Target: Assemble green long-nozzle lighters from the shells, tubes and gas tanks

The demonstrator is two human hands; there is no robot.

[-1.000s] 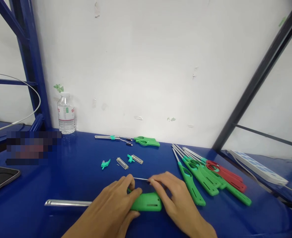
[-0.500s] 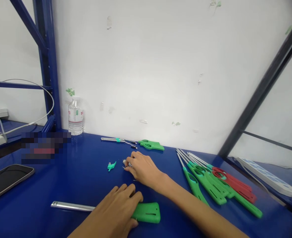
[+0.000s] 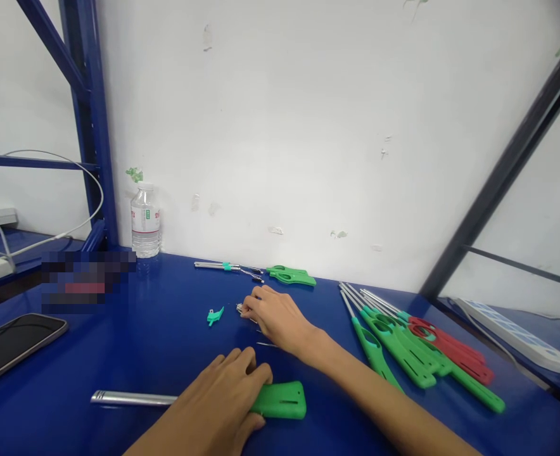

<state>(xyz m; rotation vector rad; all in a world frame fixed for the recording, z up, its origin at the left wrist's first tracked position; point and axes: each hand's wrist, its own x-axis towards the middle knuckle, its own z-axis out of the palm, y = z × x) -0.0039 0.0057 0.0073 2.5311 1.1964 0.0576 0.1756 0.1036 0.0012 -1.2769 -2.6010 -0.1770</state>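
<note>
My left hand (image 3: 223,392) is closed round a green-handled lighter (image 3: 282,400) at the front of the blue table; its silver tube (image 3: 135,398) points left from under the wrist. Farther back, my right hand (image 3: 270,313) has its fingers bent down and pressed together over small metal parts (image 3: 240,308) lying on the table. What its fingertips grip is mostly hidden. A thin metal pin (image 3: 267,344) lies under that hand. To its left is a small teal trigger piece (image 3: 215,316).
Several green and red lighters (image 3: 403,342) lie fanned at the right. Green handle shells (image 3: 291,276) and silver tubes (image 3: 216,266) lie near the wall. A bottle (image 3: 146,221) and phone (image 3: 16,345) are at the left, a power strip (image 3: 520,335) far right.
My left hand and the lighter have shifted slightly left and up in view. The right hand stays over the small parts, and more of the thin pin shows beneath it.
</note>
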